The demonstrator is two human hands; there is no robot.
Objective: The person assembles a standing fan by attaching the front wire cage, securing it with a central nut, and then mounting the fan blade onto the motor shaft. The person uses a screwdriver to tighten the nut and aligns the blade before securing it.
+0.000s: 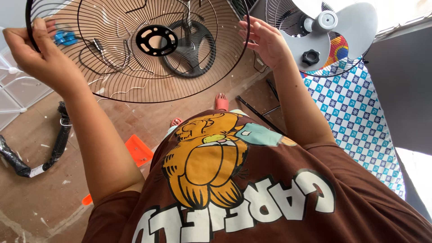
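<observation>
I hold a round black wire fan guard (130,72) up in front of me with both hands. My left hand (38,51) grips its rim at the upper left, fingers curled over the wire. On the right side of the rim, my right hand (265,40) presses with its fingers spread. The guard's black centre ring (156,39) has several small holes. Through the wires I see a black round fan base (189,47) on the floor.
A grey fan blade (346,31) with a black knob (310,57) lies on another guard atop a blue-and-white patterned cloth (360,112) at right. An orange plastic piece (138,150) and a black wrapped tube (54,148) lie on the brown floor. My feet (220,102) are below.
</observation>
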